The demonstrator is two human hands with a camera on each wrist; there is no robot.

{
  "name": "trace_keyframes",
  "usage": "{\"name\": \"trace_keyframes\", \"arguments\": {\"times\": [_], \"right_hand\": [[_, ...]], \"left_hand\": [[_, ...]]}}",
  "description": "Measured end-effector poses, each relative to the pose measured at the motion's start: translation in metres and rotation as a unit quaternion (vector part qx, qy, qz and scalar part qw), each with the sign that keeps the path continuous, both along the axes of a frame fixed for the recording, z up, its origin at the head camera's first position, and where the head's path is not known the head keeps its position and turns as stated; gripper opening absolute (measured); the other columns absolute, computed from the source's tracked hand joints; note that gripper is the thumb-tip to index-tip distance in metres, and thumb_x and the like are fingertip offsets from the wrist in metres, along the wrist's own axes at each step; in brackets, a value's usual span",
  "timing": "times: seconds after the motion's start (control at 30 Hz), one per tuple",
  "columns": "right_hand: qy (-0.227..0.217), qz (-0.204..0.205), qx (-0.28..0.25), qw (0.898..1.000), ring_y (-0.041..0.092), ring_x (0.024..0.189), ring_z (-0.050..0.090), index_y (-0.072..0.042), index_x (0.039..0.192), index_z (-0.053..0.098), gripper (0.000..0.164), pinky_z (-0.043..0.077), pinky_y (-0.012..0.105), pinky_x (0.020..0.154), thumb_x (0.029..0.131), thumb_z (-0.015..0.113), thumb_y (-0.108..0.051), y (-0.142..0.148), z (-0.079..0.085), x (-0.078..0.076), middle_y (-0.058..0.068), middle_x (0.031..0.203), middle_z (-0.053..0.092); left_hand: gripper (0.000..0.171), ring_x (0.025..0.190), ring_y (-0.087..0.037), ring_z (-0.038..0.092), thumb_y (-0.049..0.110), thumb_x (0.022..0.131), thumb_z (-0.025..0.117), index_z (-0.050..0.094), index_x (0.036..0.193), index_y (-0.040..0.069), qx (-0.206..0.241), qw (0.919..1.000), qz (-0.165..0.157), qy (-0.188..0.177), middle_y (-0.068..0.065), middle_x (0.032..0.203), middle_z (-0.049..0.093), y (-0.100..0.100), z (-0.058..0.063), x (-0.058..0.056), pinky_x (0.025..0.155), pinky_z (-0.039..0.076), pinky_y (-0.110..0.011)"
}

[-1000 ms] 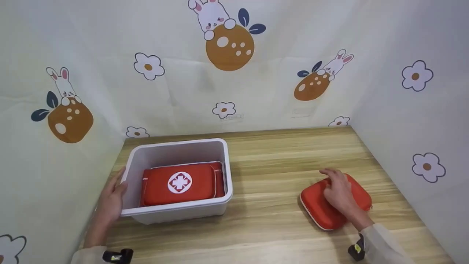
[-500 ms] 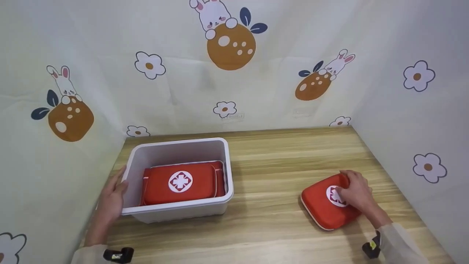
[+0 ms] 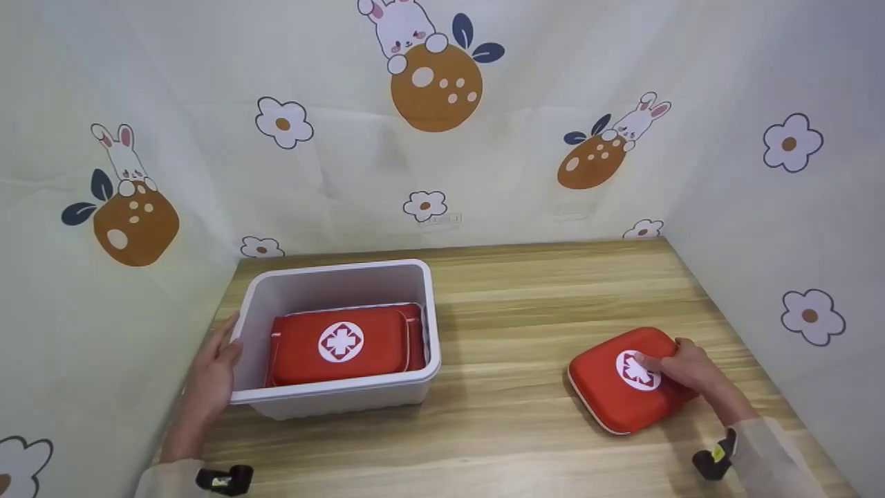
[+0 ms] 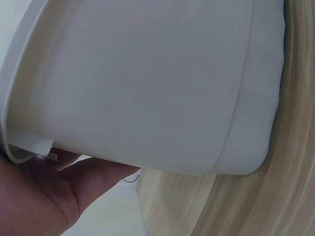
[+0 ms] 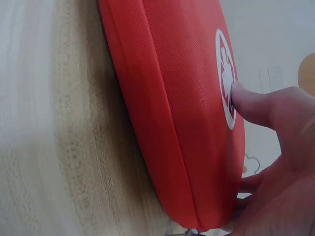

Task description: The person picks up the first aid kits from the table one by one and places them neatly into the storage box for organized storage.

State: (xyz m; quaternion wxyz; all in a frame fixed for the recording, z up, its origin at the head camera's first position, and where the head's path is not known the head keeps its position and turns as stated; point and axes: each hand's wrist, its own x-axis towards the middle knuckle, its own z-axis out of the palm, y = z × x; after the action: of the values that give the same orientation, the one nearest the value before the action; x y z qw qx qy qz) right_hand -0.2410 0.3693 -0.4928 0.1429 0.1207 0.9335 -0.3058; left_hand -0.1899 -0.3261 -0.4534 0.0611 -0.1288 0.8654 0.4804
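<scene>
My left hand (image 3: 213, 366) grips the left end of a light grey plastic bin (image 3: 339, 398), its thumb at the rim. In the left wrist view that hand (image 4: 54, 189) sits under the rim against the outer wall of the bin (image 4: 147, 83). Inside lies a red first-aid case (image 3: 297, 353) with a white cross badge, on top of other red items mostly hidden. Over at the right, my right hand (image 3: 695, 370) holds a second red first-aid case (image 3: 608, 387) by its right edge. The thumb presses on the badge, as the right wrist view shows; the fingers (image 5: 251, 184) go round the edge.
Wood-grain table (image 3: 498, 415) extends between the bin and the second case. Pale printed walls (image 3: 332, 180) with rabbits and flowers enclose the back and both sides. The left wall stands close to my left hand.
My right hand has slid from the top of the second case to its right edge, uncovering the badge, and now grips there. The left hand and bin have stayed put.
</scene>
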Motion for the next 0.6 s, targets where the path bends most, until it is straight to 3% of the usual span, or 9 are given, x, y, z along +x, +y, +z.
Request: {"name": "trace_keyframes", "arguments": {"times": [0.13, 0.23, 0.6], "right_hand": [[-0.022, -0.010, -0.023, 0.999, 0.027, 0.086, 0.062, 0.020, 0.121, 0.045, 0.080, 0.054, 0.030, 0.070, 0.090, 0.068, -0.050, 0.0058, -0.0018, 0.0021, 0.024, 0.099, 0.062], [-0.020, -0.017, -0.035, 0.999, 0.021, 0.079, 0.061, 0.016, 0.116, 0.050, 0.076, 0.051, 0.026, 0.064, 0.088, 0.069, -0.052, 0.0078, -0.0042, 0.0026, 0.016, 0.092, 0.064], [-0.006, -0.047, -0.053, 0.998, 0.032, 0.097, 0.059, 0.024, 0.132, 0.033, 0.102, 0.049, 0.025, 0.070, 0.085, 0.071, -0.058, 0.0077, -0.0088, 0.0021, 0.031, 0.113, 0.056]], "left_hand": [[0.055, 0.155, -0.042, 0.012, 0.036, 0.110, 0.017, 0.002, 0.162, 0.030, -0.003, 0.9999, -0.002, 0.011, -0.013, 0.171, 0.001, -0.0007, -0.0010, -0.0006, 0.124, 0.015, -0.062], [0.055, 0.155, -0.042, 0.011, 0.038, 0.109, 0.018, 0.002, 0.162, 0.031, -0.004, 0.9999, -0.001, 0.010, -0.013, 0.171, 0.001, -0.0010, -0.0014, -0.0012, 0.123, 0.015, -0.064], [0.056, 0.154, -0.045, 0.013, 0.042, 0.109, 0.017, 0.002, 0.162, 0.032, -0.005, 0.9999, 0.004, 0.012, -0.014, 0.170, 0.001, 0.0013, 0.0009, 0.0006, 0.121, 0.015, -0.068]]}}
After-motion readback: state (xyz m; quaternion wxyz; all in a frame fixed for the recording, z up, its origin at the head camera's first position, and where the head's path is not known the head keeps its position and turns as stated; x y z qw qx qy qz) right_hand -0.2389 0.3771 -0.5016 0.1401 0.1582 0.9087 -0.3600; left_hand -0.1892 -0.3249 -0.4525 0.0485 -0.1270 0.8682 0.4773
